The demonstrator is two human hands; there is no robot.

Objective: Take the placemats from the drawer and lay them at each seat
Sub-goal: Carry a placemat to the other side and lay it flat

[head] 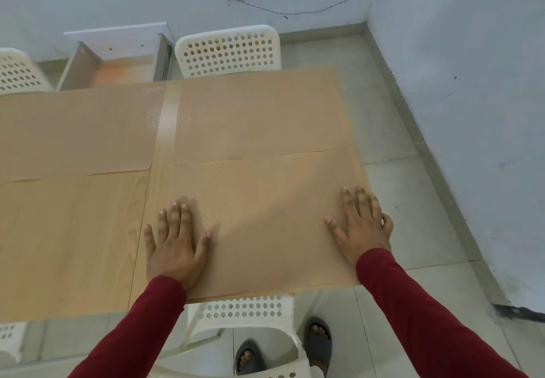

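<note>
Both grips flat, fingers spread: left hand [174, 248] & right hand [364, 230] press placemat [265, 215] btwn them, worktop [73, 245] at 9 o'clock.

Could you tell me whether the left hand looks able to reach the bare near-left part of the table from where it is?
Probably yes. The left hand lies flat at the left edge of the near-right placemat, and the bare wood of the table begins right beside it with nothing between.
</note>
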